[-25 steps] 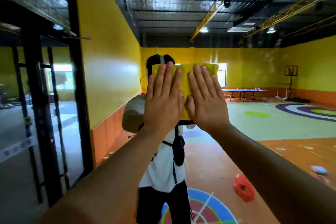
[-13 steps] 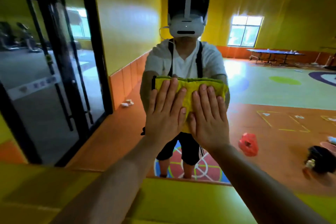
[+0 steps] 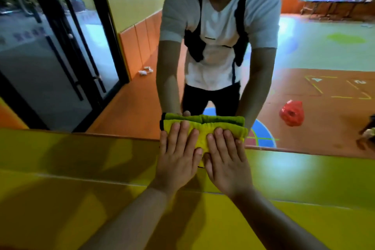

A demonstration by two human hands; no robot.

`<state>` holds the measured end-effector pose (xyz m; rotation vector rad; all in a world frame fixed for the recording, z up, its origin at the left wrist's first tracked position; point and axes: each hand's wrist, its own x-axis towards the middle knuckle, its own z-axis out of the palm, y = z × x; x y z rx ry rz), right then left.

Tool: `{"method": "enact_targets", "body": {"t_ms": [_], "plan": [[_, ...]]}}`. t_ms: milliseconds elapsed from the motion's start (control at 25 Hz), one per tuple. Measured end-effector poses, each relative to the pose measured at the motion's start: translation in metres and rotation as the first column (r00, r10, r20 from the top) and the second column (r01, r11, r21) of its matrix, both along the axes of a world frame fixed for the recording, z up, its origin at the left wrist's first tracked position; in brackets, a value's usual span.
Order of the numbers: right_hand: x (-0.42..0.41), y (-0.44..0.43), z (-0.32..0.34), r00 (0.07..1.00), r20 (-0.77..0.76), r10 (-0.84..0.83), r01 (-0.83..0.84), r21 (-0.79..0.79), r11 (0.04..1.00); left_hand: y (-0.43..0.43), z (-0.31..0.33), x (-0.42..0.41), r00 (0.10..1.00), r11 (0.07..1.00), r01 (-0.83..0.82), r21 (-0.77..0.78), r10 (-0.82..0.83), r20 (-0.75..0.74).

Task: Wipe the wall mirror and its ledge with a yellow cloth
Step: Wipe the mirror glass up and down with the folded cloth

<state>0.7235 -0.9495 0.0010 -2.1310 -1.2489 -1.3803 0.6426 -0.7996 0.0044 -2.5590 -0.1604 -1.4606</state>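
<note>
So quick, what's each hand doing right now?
Left hand: open, fingers flat, pressing the cloth.
Right hand: open, fingers flat, pressing the same cloth.

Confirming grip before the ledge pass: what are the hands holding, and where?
Nothing is gripped: the left hand and right hand press flat on the yellow cloth, on its left and right halves, fingers straight.

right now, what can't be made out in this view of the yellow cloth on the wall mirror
1. Head view: the middle of the folded yellow cloth is covered by the flat left hand and right hand.
2. Head view: the top of the glass wall mirror is cut off by the frame's upper edge.
3. Head view: small white objects on the reflected orange floor are too small and blurred to identify.
</note>
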Motion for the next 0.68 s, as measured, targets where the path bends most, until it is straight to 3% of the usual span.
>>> {"method": "enact_targets", "body": {"t_ms": [160, 320, 480, 680], "plan": [[-0.007, -0.008, -0.098, 0.999, -0.041, 0.007, -0.011, -0.095, 0.995, 0.002, -0.101, -0.011, 0.997, 1.0, 0.004, 0.012, -0.003, -0.075], [-0.007, -0.023, -0.153, 0.999, -0.047, -0.027, 0.018, -0.186, 0.982, 0.003, -0.164, -0.017, 0.986, 1.0, -0.007, 0.019, 0.011, -0.167], [0.004, -0.043, -0.166, 0.999, 0.01, -0.043, 0.044, -0.24, 0.97, -0.006, -0.188, -0.019, 0.975, 1.0, -0.019, 0.024, 0.024, -0.221], [0.012, -0.081, -0.161, 0.995, -0.084, -0.047, 0.028, -0.214, 0.977, -0.046, -0.185, -0.009, 0.961, 0.997, 0.062, -0.036, -0.069, -0.268]]}}
